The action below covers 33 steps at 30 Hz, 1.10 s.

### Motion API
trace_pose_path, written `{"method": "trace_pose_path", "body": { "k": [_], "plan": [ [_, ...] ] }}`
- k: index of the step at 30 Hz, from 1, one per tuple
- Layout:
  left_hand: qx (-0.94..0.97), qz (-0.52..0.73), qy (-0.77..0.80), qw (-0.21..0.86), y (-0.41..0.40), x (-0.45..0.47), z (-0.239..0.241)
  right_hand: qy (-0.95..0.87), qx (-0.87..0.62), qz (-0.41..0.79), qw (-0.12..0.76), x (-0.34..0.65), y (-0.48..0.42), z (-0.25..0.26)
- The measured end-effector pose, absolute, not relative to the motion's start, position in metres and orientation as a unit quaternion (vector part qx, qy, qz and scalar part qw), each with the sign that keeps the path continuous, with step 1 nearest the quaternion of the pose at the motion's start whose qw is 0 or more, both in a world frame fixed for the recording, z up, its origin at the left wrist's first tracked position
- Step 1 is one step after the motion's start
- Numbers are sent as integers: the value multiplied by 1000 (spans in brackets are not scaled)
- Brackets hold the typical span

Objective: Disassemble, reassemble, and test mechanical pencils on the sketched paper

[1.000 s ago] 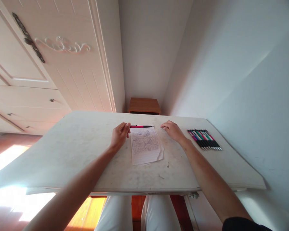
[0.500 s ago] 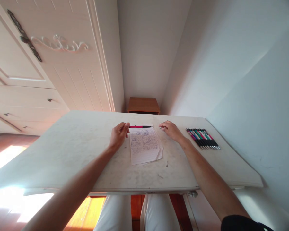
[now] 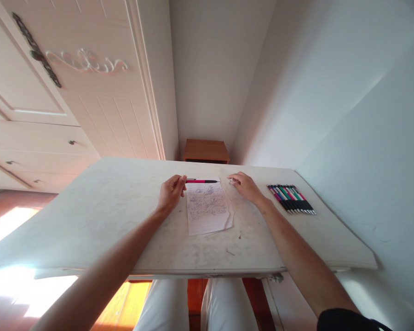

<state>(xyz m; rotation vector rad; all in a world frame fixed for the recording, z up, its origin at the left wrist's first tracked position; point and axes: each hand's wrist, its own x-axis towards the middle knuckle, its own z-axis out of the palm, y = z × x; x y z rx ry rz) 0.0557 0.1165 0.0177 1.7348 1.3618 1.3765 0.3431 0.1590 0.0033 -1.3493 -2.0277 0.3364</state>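
My left hand is closed around the rear end of a pink pen with a black grip. The pen lies level above the top edge of a scribbled sheet of lined paper, its thin point facing right. Just right of that point, my right hand has its thumb and forefinger pinched together. A tiny silvery piece, resembling a pen tip, seems to sit between those fingers; most of it is hidden.
A row of several pens in mixed colours, with black grips and silver tips, lies on the right of the worn white table. A wall borders the right side. Beyond the far edge is a wooden cabinet; a white wardrobe stands left.
My right fingers have shifted very slightly, and the silvery piece shows less between them. The left hand and the pink pen hold almost still.
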Motion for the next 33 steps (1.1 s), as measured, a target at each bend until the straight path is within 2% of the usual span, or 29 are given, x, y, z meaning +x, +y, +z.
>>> {"method": "trace_pose_path", "body": {
  "k": [3, 6, 13, 20, 27, 33],
  "plan": [
    [642, 512, 505, 267, 116, 56, 18, -757, -493, 152, 401, 334, 153, 10],
    [640, 512, 506, 269, 117, 55, 17, -729, -460, 228, 452, 319, 144, 17],
    [653, 502, 495, 276, 117, 57, 15, -706, -428, 375, 423, 294, 129, 16],
    [669, 495, 485, 270, 115, 59, 14, -719, -446, 355, 397, 287, 125, 13],
    [668, 499, 483, 268, 115, 59, 12, -709, -451, 391, 376, 285, 127, 8],
    [672, 479, 501, 262, 114, 60, 13, -727, -467, 320, 388, 284, 124, 11]
  ]
}}
